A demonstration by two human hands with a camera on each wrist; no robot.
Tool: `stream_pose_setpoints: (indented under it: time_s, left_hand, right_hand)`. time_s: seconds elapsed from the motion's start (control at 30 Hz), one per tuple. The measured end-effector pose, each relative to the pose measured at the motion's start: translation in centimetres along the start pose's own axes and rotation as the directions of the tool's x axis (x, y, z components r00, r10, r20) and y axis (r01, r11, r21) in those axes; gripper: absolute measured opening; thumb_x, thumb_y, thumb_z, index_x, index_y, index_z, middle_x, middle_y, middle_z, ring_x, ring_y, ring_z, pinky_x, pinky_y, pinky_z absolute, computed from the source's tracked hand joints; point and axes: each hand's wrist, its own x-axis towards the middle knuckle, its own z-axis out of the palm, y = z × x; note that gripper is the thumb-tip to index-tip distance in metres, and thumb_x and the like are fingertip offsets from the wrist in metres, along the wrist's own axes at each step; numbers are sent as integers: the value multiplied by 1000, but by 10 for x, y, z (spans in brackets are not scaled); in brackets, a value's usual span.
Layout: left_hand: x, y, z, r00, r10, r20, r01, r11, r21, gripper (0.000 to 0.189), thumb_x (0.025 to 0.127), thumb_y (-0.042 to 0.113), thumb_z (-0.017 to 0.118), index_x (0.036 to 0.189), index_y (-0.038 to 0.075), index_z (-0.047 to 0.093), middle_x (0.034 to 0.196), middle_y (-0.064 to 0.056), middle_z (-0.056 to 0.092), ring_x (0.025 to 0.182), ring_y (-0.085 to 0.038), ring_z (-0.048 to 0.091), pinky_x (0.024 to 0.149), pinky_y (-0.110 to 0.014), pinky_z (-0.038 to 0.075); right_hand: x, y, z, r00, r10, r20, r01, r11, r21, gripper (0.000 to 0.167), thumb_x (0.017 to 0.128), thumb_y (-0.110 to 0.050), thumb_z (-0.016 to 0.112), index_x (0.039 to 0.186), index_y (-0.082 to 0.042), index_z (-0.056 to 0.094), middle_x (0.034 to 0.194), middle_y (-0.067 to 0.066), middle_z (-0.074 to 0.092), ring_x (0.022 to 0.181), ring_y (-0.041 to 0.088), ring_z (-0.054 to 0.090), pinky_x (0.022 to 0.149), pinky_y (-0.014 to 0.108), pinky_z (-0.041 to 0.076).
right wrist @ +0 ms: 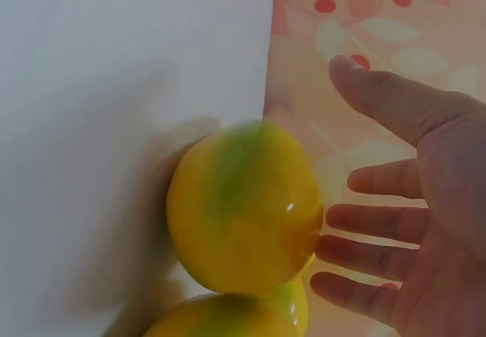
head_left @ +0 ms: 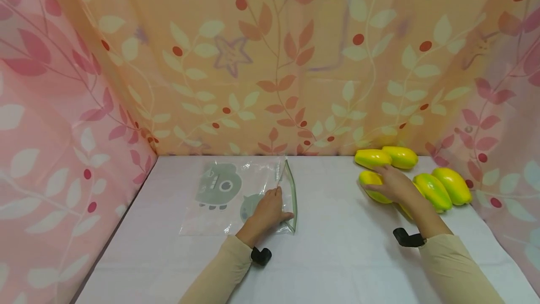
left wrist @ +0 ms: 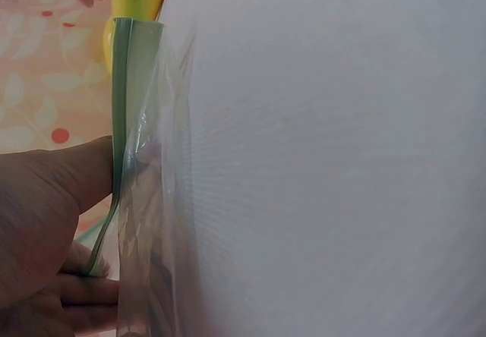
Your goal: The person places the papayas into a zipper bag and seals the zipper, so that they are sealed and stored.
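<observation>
A clear plastic zip bag (head_left: pixel 219 189) with grey-green cartoon monsters lies flat on the left of the table, its green zip edge (head_left: pixel 294 191) facing right. My left hand (head_left: pixel 266 212) is at this mouth, holding the edge between thumb and fingers. Seen from the left wrist, the green strip (left wrist: pixel 119 102) stands up off the cloth beside the thumb (left wrist: pixel 95 171). My right hand (head_left: pixel 394 184) reaches over a glossy yellow-green mango (head_left: pixel 371 191). Its fingers are spread and apart from the nearest mango (right wrist: pixel 243 208) in the right wrist view.
Two mangoes (head_left: pixel 401 157) lie at the back edge. More mangoes (head_left: pixel 451 186) sit to the right of my right forearm, one partly hidden under it. White cloth covers the table (head_left: pixel 329 257). Patterned curtains (head_left: pixel 270 60) hang close behind and at both sides.
</observation>
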Motion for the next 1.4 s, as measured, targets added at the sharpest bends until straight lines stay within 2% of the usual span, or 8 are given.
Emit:
stream_pose_setpoints:
  time_s: [0.2, 0.5, 0.77, 1.03, 1.4]
  left_hand:
    - [0, 0, 2, 1000, -1, -8, 1, 1000, 13, 96, 77, 50, 78, 141, -10, 39, 139, -23, 51, 129, -30, 50, 106, -38, 44]
    - [-2, 1, 1, 1000, 2, -20, -2, 1000, -9, 95, 76, 47, 79, 140, -11, 40, 139, -24, 51, 129, -31, 49, 106, -38, 43]
    - [-4, 4, -2, 1000, -19, 4, 19, 1000, -23, 95, 77, 46, 79, 141, -10, 39, 140, -23, 50, 130, -31, 48, 106, -39, 43]
    - [-4, 3, 0, 1000, -18, -14, 18, 1000, -13, 94, 76, 47, 79, 141, -10, 40, 139, -23, 51, 128, -31, 49, 105, -39, 44]
    - [-2, 1, 2, 1000, -5, -15, 5, 1000, 3, 94, 77, 47, 79, 140, -10, 40, 138, -23, 51, 128, -30, 49, 106, -38, 44]
  right_hand:
    - [-2, 3, 4, 1000, -2, -16, 2, 1000, -6, 81, 85, -45, 70, 144, 1, 40, 137, 36, 44, 119, 50, 46, 104, 67, 33]
    - [-1, 1, 7, 997, 63, 36, -62, 998, -20, 82, 85, -40, 71, 141, 11, 38, 136, 38, 44, 120, 52, 43, 105, 67, 32]
    - [-1, -3, 11, 996, 86, 28, -85, 996, -31, 75, 83, -30, 75, 135, 14, 43, 134, 37, 46, 114, 50, 46, 103, 66, 35]
    - [3, -4, 16, 995, 97, 25, -95, 994, -54, 75, 81, -25, 77, 134, 14, 42, 133, 38, 43, 111, 49, 47, 99, 66, 39]
    - [2, -2, 23, 996, 73, -47, -77, 995, -71, 73, 79, -20, 79, 131, 14, 41, 127, 38, 43, 106, 49, 46, 96, 65, 42]
